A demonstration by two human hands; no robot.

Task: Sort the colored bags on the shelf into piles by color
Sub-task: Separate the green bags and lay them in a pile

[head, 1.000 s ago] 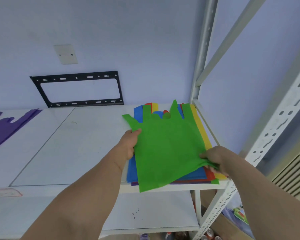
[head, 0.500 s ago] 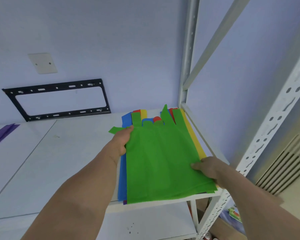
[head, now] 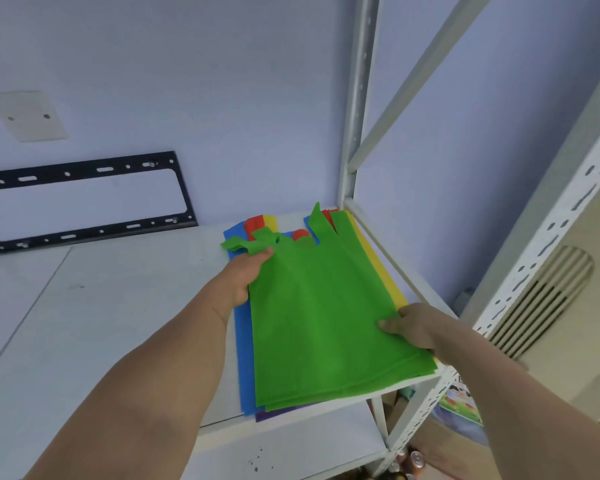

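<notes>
Green flat cloth bag with cut handles (head: 326, 317), on top of the mixed pile of colored bags (head: 243, 355) at the right end of the white metal shelf (head: 111, 323). A second ago lifted and turned crooked, bottom corner hanging past the front edge; now lying flatter and straighter on the pile, lined up with the bags below.

Left hand (head: 245, 275) at about 10 o'clock on the bag, fingers curled under the top left edge by the crumpled handle, thumb on top, pinching the cloth. Right hand (head: 409, 327) at about 3 o'clock, thumb pressing down on the green edge, other fingers tucked beneath, gripping the cloth too. Both hands holding the same spots as before.

Below the green one: blue peeking out at 9 o'clock, yellow along the 3 o'clock side, red tips at 12 o'clock, a purple strip at 6 o'clock. So still many colors mixed in one pile.

Probably just squaring the bag up before carrying it off. Green not yet in a pile of its own, so sorting barely begun. Black metal wall bracket (head: 84, 199) behind, at 10 o'clock from the pile.
</notes>
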